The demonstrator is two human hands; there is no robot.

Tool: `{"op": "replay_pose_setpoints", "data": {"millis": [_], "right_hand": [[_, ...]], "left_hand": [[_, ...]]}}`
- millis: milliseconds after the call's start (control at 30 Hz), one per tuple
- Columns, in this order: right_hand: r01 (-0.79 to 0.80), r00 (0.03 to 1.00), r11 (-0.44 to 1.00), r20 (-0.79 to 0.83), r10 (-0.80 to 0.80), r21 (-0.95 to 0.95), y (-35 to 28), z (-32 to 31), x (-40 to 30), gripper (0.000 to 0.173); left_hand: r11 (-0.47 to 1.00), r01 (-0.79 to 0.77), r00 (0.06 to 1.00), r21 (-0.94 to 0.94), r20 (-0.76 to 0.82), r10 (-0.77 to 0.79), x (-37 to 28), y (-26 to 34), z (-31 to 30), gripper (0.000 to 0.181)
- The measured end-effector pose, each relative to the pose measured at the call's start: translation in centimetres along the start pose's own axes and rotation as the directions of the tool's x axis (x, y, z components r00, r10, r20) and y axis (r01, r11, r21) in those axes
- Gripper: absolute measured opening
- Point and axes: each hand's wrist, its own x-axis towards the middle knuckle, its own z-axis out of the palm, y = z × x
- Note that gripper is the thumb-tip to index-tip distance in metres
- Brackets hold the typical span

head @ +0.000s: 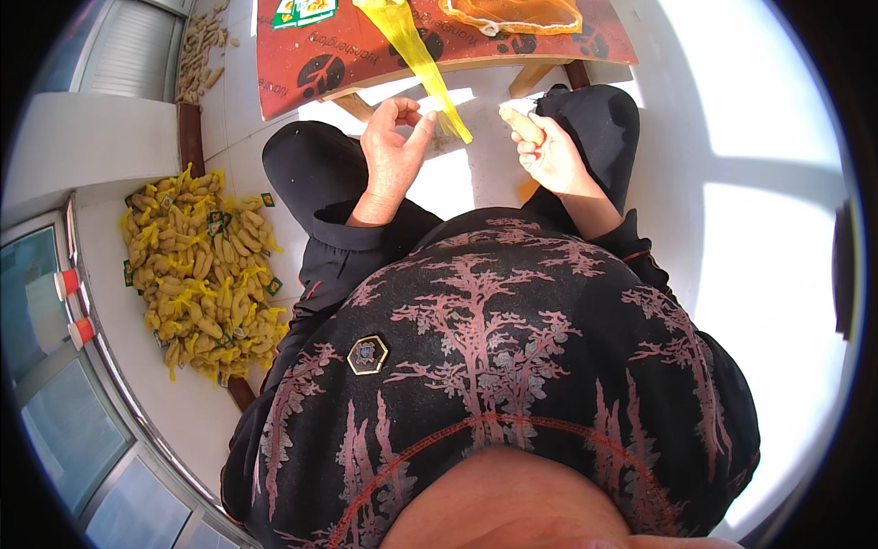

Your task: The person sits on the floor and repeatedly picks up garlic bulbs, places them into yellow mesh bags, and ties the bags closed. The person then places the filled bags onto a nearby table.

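My left hand (398, 151) is raised before my left knee, its thumb and forefinger close to a yellow mesh net bag (422, 62); whether they touch or pinch it cannot be told. The bag hangs down over the front edge of the red-covered table (357, 75), its narrow end low between my hands. In my right hand (549, 151), near my right knee, is a pale tan, elongated root or tuber (523, 125), held between thumb and fingers.
Green printed cards (305, 12) and an orange mesh bag (514, 15) lie on the table. To the left, many filled yellow net bags (206, 274) are heaped on the floor. Loose tubers (200, 55) lie beyond. Two red-and-white paper cups (81, 333) stand by the window.
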Motion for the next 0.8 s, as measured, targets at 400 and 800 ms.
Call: {"op": "replay_pose_setpoints", "data": {"millis": [400,800], "right_hand": [[0.140,0.982,0.758,0.189,-0.023,-0.637,1.8,2.0,1.6,0.020],[0.176,0.886,-0.435,0.335,-0.321,-0.883,3.9,6.1,4.7,0.038]], "left_hand": [[0.934,-0.222,0.974,0.279,0.015,0.227,0.2,-2.7,3.0,0.014],[0.940,0.341,0.938,0.007,0.061,-0.341,-1.4,-4.1,2.5,0.045]]}}
